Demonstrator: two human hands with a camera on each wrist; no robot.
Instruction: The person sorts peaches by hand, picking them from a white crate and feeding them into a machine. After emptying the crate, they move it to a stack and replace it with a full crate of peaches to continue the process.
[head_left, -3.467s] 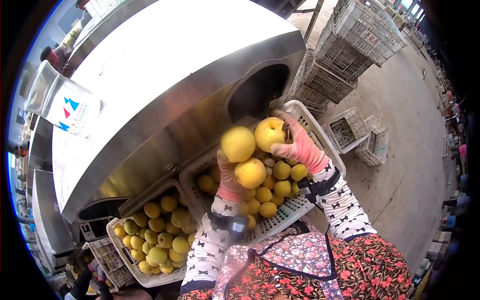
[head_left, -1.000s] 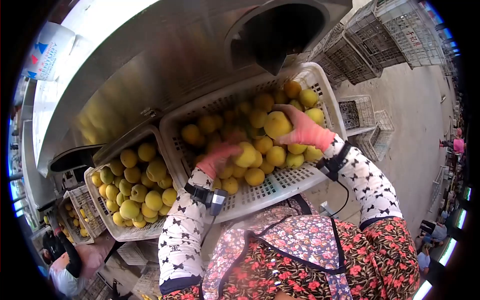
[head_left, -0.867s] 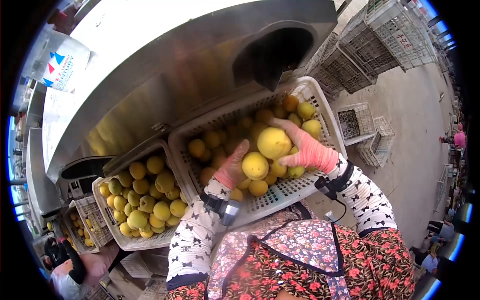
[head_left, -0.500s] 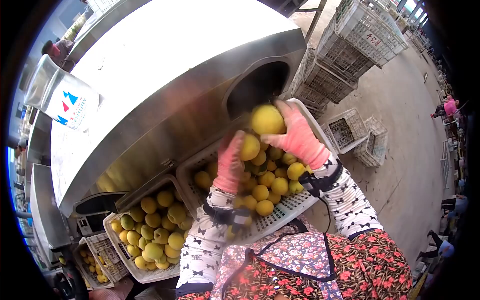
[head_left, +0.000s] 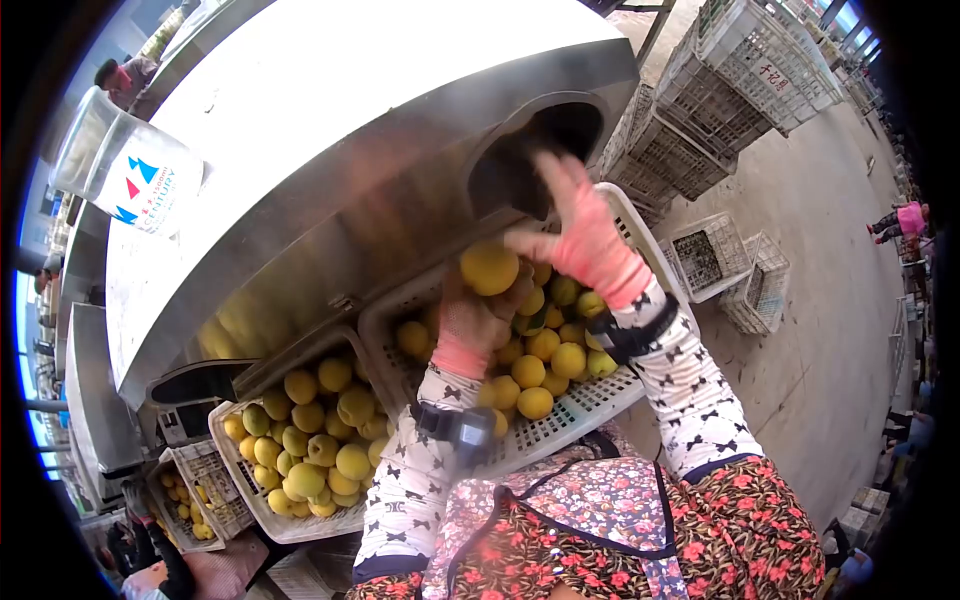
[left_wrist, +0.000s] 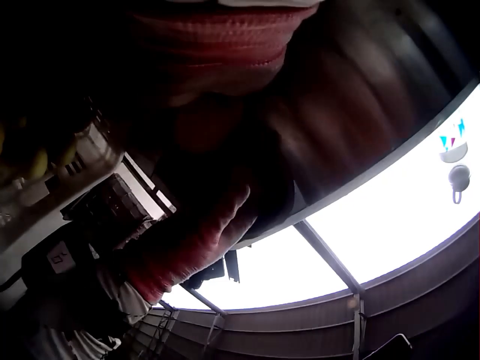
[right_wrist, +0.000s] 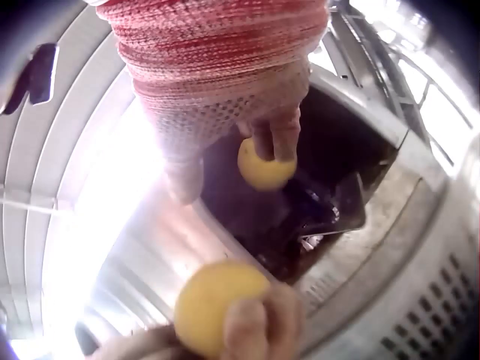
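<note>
In the head view my gloved left hand (head_left: 470,318) holds a round, yellow, peach-like fruit (head_left: 489,267) above the large crate (head_left: 575,397); its fingers curl round the fruit (right_wrist: 217,307) in the right wrist view. My right hand (head_left: 592,240), thumb spread from the fingers, reaches toward the dark round opening (head_left: 487,182) in the metal machine. Its fingertips are blurred. The right wrist view has another yellow fruit (right_wrist: 264,171) partly behind the right fingers, against that dark opening. More yellow fruit (head_left: 542,345) lies in the crate below. The left wrist view is mostly dark.
A second crate (head_left: 250,500) full of yellow fruit stands at the left. The machine's white top (head_left: 330,90) bears a clear plastic jug (head_left: 130,165). Stacked crates (head_left: 700,110) stand at the back right, with two crates (head_left: 755,285) on the floor.
The right hand has moved up toward the opening and spread from the fruit it held half a second ago. The left hand has turned, with a fruit in its fingers.
</note>
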